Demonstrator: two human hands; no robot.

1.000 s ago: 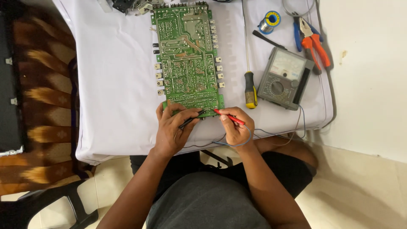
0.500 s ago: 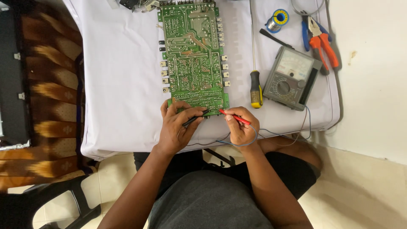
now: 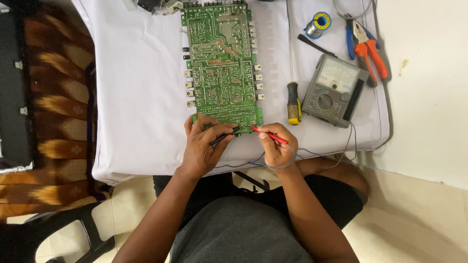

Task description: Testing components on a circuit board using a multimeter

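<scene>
Surface: white cloth-covered table (image 3: pixel 136 97), green circuit board (image 3: pixel 222 63) laid flat.
Left hand (image 3: pixel 202 146): black probe (image 3: pixel 224 136) pinched.
Right hand (image 3: pixel 275 143): red probe (image 3: pixel 268 135) gripped.
Risk: adjacent solder joints could be bridged if a tip slips.

Both my hands low in the middle of the frame, each pinching closed

My left hand (image 3: pixel 202 146) sits just left of centre, fingers curled and thumb pressed in, forearm running down to the lower left. My right hand (image 3: pixel 277 146) lies just right of centre, knuckles up, fingertips pinched toward the left, wrist bent, forearm slanting down to the lower right. The two hands are near each other, not touching
</scene>
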